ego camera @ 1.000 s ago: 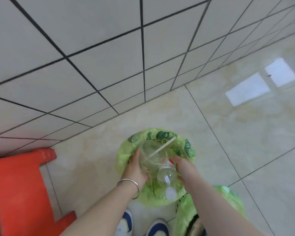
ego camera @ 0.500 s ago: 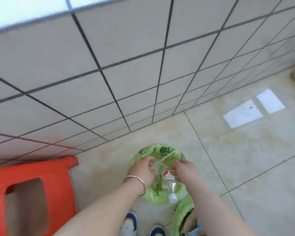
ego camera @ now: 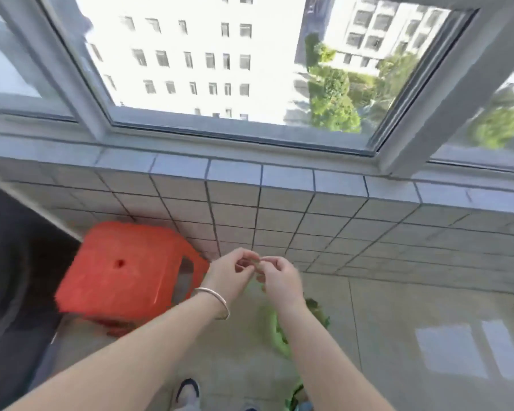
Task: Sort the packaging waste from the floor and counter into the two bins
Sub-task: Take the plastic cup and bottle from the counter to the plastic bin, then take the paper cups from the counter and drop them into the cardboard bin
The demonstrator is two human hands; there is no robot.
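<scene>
My left hand, with a silver bangle on the wrist, and my right hand are raised in front of the tiled wall with their fingertips meeting. The fingers are curled as if pinching something small and tan between them, but blur hides what it is. Below them a bin lined with a green bag stands on the floor, mostly covered by my right forearm. The green edge of a second bin shows at the bottom. The clear bottle and cup are out of sight.
An orange plastic stool stands to the left against the wall. A dark bulky object fills the far left. A tiled ledge runs under a large window. My shoes are at the bottom edge.
My hands have lifted out of the green bin and come together at chest height. The view has tilted up from the floor to the window, and the bottle and cup are no longer seen.
</scene>
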